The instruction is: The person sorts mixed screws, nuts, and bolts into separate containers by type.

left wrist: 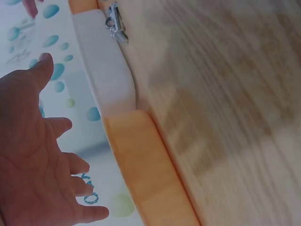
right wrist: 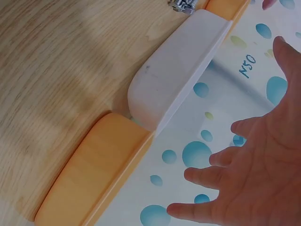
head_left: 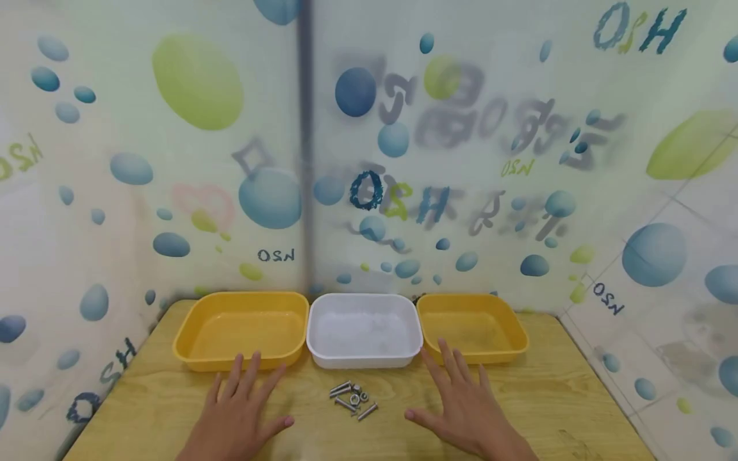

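Bolts [head_left: 368, 411] lie on the wooden table [head_left: 323, 435] between the two thumb tips, touching neither. The nearest slants, its head pointing away and toward the right thumb; just beyond, another has its head toward the left fingers and its shank running nearer and rightward. Farther on, what look like two side by side slant, heads away from the left thumb. Nuts [head_left: 356, 388] cluster beside them. The left hand [head_left: 233, 416] and right hand [head_left: 467, 403] are both released, fingers spread, holding nothing. At the left fingertips sits the left yellow tray [head_left: 193, 363], at the right ones the right yellow tray [head_left: 496, 358], the white tray [head_left: 364, 363] between; whether any finger touches a tray, I cannot tell. Beyond the fingers, the wall covering [head_left: 369, 32] reads O, 2, H, left to right; its grey marks are too blurred to read.
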Demonstrator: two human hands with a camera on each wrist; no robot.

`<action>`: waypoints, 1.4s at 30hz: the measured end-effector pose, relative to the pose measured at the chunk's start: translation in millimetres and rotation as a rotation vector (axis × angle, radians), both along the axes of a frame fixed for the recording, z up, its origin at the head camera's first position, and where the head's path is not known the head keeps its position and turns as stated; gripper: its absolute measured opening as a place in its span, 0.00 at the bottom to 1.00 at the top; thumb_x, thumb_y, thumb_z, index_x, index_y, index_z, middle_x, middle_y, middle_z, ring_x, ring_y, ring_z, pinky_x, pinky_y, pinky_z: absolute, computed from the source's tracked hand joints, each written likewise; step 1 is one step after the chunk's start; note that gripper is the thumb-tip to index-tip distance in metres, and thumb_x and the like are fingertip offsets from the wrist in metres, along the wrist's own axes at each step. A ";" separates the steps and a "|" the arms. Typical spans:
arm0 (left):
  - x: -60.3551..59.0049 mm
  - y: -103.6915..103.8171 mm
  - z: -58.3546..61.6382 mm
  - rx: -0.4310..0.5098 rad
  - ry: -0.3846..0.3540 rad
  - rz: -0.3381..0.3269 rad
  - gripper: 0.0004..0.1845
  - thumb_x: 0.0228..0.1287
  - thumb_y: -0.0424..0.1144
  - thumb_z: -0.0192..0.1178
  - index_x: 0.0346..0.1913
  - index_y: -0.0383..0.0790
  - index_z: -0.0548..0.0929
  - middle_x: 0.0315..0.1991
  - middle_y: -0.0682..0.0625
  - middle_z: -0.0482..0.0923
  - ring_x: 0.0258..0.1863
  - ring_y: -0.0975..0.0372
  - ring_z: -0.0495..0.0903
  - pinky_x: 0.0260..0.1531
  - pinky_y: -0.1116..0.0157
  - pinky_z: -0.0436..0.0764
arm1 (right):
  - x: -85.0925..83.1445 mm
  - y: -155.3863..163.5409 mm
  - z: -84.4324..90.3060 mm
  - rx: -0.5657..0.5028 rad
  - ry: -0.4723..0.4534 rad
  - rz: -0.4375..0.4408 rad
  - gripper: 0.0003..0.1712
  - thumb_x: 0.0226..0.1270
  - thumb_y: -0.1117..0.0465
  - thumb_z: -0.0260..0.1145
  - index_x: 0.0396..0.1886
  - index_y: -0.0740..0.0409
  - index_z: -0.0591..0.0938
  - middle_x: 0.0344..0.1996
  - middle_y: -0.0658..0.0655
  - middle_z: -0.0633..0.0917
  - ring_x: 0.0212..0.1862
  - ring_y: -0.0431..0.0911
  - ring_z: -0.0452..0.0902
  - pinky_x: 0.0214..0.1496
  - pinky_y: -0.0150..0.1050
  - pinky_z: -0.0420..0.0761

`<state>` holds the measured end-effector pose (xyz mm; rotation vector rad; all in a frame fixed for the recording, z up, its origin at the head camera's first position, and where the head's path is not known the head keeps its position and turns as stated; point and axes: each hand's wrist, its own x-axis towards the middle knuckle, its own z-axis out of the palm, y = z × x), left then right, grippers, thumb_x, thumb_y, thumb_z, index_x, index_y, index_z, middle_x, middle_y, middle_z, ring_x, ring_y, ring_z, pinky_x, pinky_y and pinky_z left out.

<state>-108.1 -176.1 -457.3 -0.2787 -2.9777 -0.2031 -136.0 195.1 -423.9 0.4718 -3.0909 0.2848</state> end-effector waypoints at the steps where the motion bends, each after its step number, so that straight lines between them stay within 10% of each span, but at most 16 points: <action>1: 0.0 -0.8 2.1 -0.004 0.022 0.000 0.43 0.53 0.74 0.55 0.68 0.55 0.71 0.71 0.37 0.62 0.69 0.37 0.58 0.58 0.33 0.61 | -0.5 -0.6 0.5 0.003 0.003 0.001 0.60 0.51 0.15 0.45 0.77 0.43 0.56 0.78 0.57 0.47 0.74 0.62 0.51 0.63 0.74 0.54; 20: -30.0 -31.7 68.8 0.043 0.043 0.125 0.45 0.62 0.72 0.48 0.75 0.50 0.56 0.71 0.31 0.56 0.68 0.32 0.52 0.53 0.27 0.59 | -4.9 -27.1 5.6 -0.071 0.003 0.019 0.59 0.47 0.14 0.49 0.76 0.37 0.58 0.72 0.63 0.64 0.70 0.57 0.63 0.61 0.62 0.69; 33: -59.6 -72.9 75.3 0.123 -0.003 0.248 0.48 0.64 0.74 0.40 0.72 0.38 0.60 0.65 0.28 0.64 0.61 0.31 0.61 0.46 0.27 0.63 | -10.7 -59.7 2.8 -0.215 0.046 0.036 0.53 0.50 0.20 0.58 0.72 0.40 0.67 0.54 0.56 0.83 0.51 0.54 0.81 0.42 0.53 0.80; 42: -80.1 -112.8 81.1 0.201 -0.123 0.282 0.49 0.66 0.72 0.41 0.71 0.31 0.59 0.54 0.24 0.73 0.40 0.34 0.77 0.26 0.46 0.76 | -19.1 -80.3 -6.1 -0.417 -0.043 0.001 0.42 0.56 0.26 0.60 0.65 0.44 0.75 0.36 0.49 0.88 0.38 0.44 0.84 0.34 0.43 0.78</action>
